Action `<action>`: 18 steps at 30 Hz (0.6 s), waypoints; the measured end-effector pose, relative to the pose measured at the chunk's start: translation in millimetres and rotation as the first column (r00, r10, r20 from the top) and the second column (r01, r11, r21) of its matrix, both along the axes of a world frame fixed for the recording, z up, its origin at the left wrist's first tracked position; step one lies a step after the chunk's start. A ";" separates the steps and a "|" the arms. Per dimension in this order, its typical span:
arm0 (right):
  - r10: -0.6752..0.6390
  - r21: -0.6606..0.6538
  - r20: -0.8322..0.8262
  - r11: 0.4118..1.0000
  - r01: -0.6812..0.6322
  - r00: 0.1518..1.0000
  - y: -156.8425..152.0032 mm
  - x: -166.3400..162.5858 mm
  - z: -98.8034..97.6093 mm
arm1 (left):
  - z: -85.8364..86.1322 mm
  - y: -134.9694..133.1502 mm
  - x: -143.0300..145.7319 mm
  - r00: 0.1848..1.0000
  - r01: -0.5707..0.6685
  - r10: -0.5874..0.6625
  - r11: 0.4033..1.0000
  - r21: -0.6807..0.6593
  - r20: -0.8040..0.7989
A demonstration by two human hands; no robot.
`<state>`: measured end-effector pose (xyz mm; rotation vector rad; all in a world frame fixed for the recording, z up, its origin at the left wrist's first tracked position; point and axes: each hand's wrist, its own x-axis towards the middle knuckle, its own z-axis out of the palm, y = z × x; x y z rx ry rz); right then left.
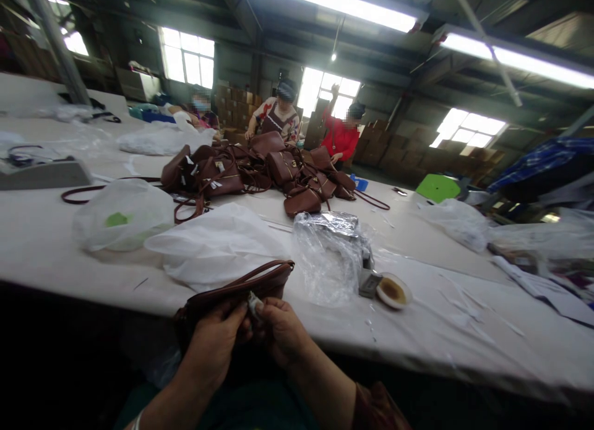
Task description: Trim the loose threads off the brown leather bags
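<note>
A brown leather handbag [241, 289] rests at the near edge of the white table [417, 331], its strap arching over the top. My left hand [211, 346] grips the bag's front edge with the fingers curled. My right hand [281, 331] pinches a small white tag [254, 304] at the bag, fingertips meeting those of the left hand.
A pile of brown handbags [260, 170] lies mid-table. White and clear plastic bags [218, 244] lie around, beside a small round dish [393, 291]. Three people [278, 117] work at the far side. A green object [439, 187] sits at the right, cardboard boxes behind.
</note>
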<state>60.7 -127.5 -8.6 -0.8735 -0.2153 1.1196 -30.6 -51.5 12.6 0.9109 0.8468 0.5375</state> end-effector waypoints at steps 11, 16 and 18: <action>-0.005 -0.021 -0.030 1.000 0.004 1.000 -0.2 -1.8 3.8 | -0.6 -2.1 2.0 0.993 -0.118 0.118 0.990 -0.080 -0.004; -0.005 -0.011 0.017 1.000 0.005 1.000 0.1 -4.2 0.7 | -7.3 -1.2 -2.3 0.979 -0.054 0.105 0.960 0.276 -0.173; 0.002 -0.002 0.046 1.000 -0.002 0.999 0.1 -5.0 -0.2 | -3.2 -0.2 -6.4 0.959 0.004 0.121 0.900 0.436 -0.258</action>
